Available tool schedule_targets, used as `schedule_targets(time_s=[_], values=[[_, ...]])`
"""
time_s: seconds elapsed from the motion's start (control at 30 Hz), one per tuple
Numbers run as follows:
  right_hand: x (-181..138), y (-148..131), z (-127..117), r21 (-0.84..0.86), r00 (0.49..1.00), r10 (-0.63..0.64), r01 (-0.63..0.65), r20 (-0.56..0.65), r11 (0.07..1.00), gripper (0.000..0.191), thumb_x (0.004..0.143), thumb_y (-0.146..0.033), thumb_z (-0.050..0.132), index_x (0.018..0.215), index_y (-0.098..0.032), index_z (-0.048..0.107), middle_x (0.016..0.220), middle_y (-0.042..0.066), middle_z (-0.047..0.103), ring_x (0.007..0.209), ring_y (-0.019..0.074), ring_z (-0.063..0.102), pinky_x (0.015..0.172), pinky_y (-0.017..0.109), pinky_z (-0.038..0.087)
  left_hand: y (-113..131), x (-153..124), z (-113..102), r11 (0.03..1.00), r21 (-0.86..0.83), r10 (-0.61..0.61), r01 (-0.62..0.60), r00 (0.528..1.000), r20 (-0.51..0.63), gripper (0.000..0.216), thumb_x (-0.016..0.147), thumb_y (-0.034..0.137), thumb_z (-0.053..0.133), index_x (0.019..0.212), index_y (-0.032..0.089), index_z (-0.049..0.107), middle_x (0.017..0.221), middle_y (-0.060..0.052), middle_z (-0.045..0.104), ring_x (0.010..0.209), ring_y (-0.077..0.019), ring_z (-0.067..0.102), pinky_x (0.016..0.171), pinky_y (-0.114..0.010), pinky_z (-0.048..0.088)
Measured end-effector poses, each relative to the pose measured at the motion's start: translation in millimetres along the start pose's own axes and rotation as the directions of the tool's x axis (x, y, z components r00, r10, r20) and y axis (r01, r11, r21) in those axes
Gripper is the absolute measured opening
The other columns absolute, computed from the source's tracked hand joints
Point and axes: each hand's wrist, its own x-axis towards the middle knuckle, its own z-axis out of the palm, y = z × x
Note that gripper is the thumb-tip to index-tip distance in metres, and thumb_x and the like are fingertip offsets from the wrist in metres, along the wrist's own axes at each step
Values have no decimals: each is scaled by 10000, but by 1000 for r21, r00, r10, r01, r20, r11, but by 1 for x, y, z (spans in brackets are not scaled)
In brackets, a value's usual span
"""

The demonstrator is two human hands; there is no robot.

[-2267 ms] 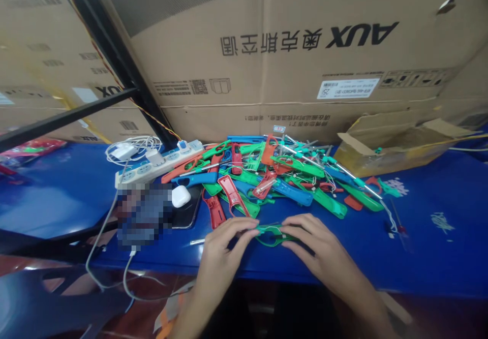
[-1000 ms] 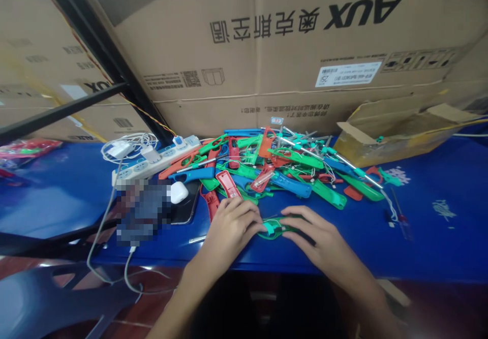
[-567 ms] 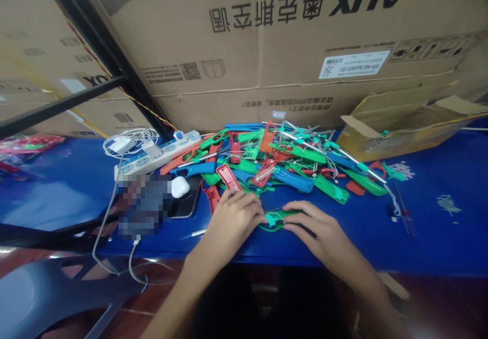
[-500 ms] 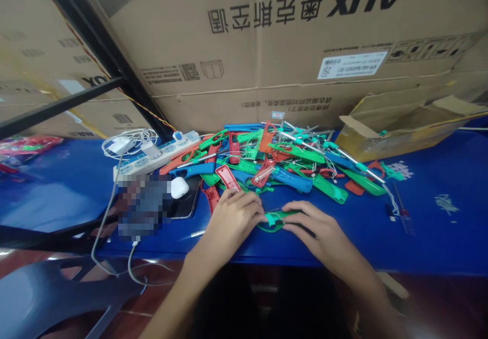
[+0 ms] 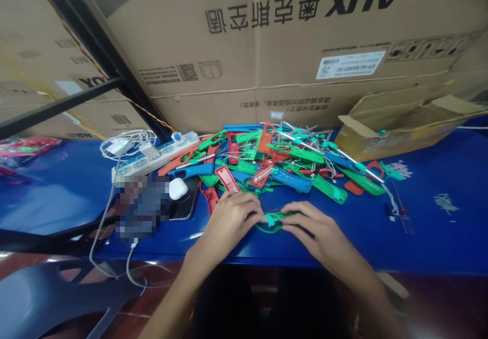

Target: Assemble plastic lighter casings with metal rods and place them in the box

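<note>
A green plastic handle piece (image 5: 275, 221) lies at the near edge of the blue table (image 5: 427, 237), pinched between both my hands. My left hand (image 5: 232, 220) has its fingers curled onto the piece's left end. My right hand (image 5: 313, 228) presses its fingers over the right end and hides most of it. Just behind my hands lies a pile of red, green and blue plastic handle pieces (image 5: 267, 168) mixed with thin metal rods and wire.
A white power strip (image 5: 152, 158) with plugs and coiled cables sits at the left. Beside it are a white earbud case (image 5: 178, 188) on a dark phone and a blurred object. An open cardboard box (image 5: 396, 133) stands at the right. Large cartons (image 5: 274, 49) wall the back.
My left hand has closed from stretched fingers into a curl over the green piece's left end. Both hands have drawn closer together on it.
</note>
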Motion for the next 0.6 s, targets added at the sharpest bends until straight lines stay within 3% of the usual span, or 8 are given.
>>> schedule_targets(time_s=[0.23,0.37,0.5,0.6], values=[[-1,2,1,4,1000,0,0,9,1000,148,1040,-231,567,1058,-238,713,1197,66,683,1099,208,664,958,351,551,13,-2,0,947,315,80,-67,996,-30,136,930,286,767,851,188,714,927,13,748,856,-214,663,815,-381,335],[-2,3,1,15,1000,7,-7,20,1000,139,1045,-243,562,1062,-243,700,1184,65,679,1106,211,655,965,371,552,22,3,-4,863,493,113,-114,993,32,163,959,278,730,842,166,715,887,-28,727,825,-249,639,780,-404,327],[-1,2,2,10,1000,2,-2,13,1000,133,1045,-241,560,1073,-243,690,1160,67,681,1101,216,655,958,382,561,19,12,-12,859,460,179,-227,973,146,202,1025,247,630,861,171,720,915,-38,726,873,-239,630,841,-410,331],[-1,1,1,0,1000,-6,6,21,1000,152,1050,-234,548,1089,-248,694,1179,67,677,1109,215,653,952,377,565,11,16,-17,901,341,223,-266,961,162,213,1032,256,624,859,192,732,953,-17,734,902,-213,635,872,-391,326]])
